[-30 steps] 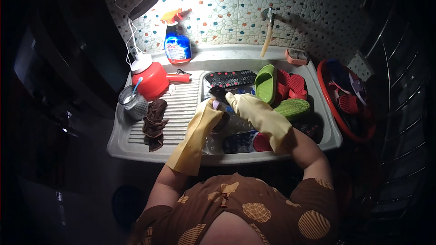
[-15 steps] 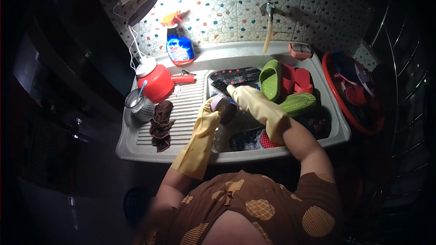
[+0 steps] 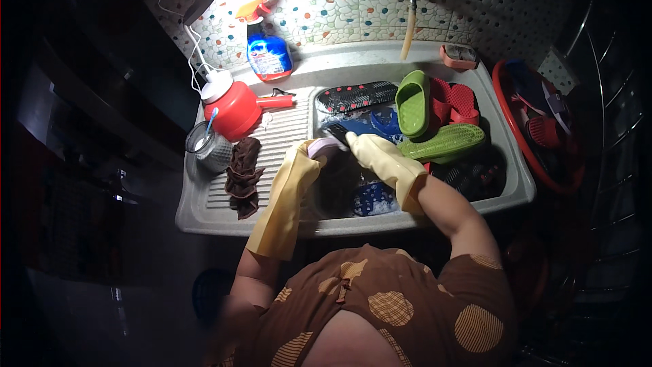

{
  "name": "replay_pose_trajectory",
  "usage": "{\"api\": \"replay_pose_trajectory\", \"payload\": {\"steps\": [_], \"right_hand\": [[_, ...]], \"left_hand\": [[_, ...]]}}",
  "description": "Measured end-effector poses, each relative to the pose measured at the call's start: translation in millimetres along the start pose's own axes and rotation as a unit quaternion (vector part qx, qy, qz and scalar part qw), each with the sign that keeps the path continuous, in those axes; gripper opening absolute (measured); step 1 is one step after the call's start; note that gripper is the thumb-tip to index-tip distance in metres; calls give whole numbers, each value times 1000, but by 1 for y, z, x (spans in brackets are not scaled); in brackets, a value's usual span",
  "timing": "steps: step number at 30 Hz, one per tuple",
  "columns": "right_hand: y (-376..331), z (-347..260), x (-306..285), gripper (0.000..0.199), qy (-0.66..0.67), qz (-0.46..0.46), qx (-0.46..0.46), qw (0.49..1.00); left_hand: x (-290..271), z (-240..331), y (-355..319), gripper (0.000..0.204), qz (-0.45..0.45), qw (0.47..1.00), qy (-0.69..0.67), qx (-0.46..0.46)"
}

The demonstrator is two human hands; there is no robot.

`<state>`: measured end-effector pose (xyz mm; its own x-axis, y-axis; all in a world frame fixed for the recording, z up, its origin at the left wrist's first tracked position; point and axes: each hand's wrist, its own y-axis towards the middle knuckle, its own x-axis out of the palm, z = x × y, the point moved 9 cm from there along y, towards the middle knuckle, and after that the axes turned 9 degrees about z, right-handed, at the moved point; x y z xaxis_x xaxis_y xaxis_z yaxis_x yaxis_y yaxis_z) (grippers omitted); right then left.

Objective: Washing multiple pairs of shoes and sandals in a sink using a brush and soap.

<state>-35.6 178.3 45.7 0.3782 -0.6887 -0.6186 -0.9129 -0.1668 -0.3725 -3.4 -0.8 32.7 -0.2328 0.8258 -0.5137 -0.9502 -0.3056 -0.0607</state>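
Both my hands wear long yellow rubber gloves over the sink. My left hand (image 3: 305,156) is closed on a dark slipper with a lilac edge (image 3: 322,147), seen only in part. My right hand (image 3: 370,155) is closed round a black brush (image 3: 337,133), held close against that slipper. Behind them in the basin lies a black slipper with red dots (image 3: 356,97). To the right are a green slipper (image 3: 412,105), a second green slipper (image 3: 448,143) lying sole up, and red slippers (image 3: 454,103). Blue footwear (image 3: 375,198) sits in suds near the front.
On the ribbed drainboard (image 3: 285,132) stand a red ladle-like vessel (image 3: 234,105), a glass jar (image 3: 214,149) and a crumpled brown cloth (image 3: 243,180). Behind are a blue spray bottle (image 3: 269,54), a tap with hose (image 3: 409,20) and a soap box (image 3: 458,56). A red basin (image 3: 513,112) holds more footwear.
My view has shifted slightly. The slipper in my left hand has turned to show its lilac edge, and the brush in my right hand shows more plainly. More blue footwear is visible.
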Motion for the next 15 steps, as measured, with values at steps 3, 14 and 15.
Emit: {"api": "replay_pose_trajectory", "payload": {"steps": [3,14,15], "right_hand": [[11,-4,7,69,-133,20,-55,989],[61,69,9,70,-97,61,42,993],[57,75,12,71,-102,51,88,990]], "left_hand": [[7,2,6,32,-48,998,-26,22],[-1,14,-13,41,-27,999,-7,-23],[-3,15,-15,40,-12,999,-14,-28]]}}
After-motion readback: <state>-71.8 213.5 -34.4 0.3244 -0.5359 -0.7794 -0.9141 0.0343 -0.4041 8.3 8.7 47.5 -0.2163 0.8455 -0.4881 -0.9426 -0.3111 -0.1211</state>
